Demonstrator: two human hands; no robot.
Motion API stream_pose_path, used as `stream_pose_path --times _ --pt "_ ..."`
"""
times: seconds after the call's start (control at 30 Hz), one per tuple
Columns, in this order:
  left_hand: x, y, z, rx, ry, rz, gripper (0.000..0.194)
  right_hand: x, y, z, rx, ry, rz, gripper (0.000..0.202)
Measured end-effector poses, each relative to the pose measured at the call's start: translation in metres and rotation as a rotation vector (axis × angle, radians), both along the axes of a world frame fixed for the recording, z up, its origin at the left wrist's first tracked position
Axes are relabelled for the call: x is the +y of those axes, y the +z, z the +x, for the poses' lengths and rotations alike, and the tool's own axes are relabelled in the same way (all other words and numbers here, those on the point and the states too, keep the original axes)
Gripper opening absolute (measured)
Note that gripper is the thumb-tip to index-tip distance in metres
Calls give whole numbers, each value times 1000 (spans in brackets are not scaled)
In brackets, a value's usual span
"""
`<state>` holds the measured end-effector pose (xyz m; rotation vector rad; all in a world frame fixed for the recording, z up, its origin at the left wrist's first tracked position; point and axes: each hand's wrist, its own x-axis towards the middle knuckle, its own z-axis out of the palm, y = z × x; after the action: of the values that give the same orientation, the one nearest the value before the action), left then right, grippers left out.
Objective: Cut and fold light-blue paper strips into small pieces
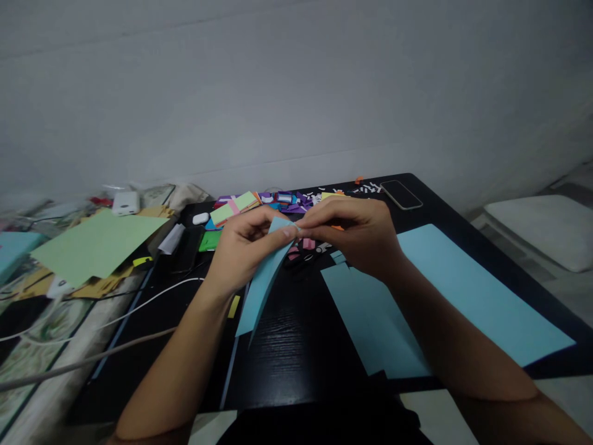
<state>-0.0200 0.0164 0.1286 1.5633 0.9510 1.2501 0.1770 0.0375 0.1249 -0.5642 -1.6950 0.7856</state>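
Note:
Between my hands, above the black table, is a folded strip of light blue paper (262,290), its long end hanging down toward me. My left hand (248,247) pinches the strip near its top, thumb on the front face. The fingertips of my right hand (356,228) are closed on the strip's upper right edge. Under my right forearm lies a cut piece of blue paper (370,327), and a larger blue sheet (477,290) is to its right. Scissors (308,256) lie behind the hands, partly hidden by them.
Sticky notes (234,207), purple scraps (303,201) and white paper bits (368,188) lie along the back. A phone (401,194) rests at the back right. On the left are a green sheet (99,244), a white cable (152,303) and a dark phone (186,247). A white stool (542,225) stands right.

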Motion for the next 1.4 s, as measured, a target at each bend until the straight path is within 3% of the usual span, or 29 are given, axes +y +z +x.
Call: stream_pose_path --times 0.23,0.47,0.63,0.8,1.0,1.4 --pt "-2 1 2 24 104 54 17 -4 3 -1 29 79 -238 29" --pt "-2 0 6 58 135 123 15 -5 4 -3 45 135 -358 29" --pt "-4 0 5 77 85 86 20 -4 3 -3 21 159 -391 22" --pt "-4 2 6 92 140 118 19 -4 3 -5 39 136 -386 17" --pt "-3 3 10 -20 -32 -81 21 0 3 -4 119 49 -369 18" --pt "-1 0 8 -97 -69 -169 23 1 2 -5 155 -10 -370 13"
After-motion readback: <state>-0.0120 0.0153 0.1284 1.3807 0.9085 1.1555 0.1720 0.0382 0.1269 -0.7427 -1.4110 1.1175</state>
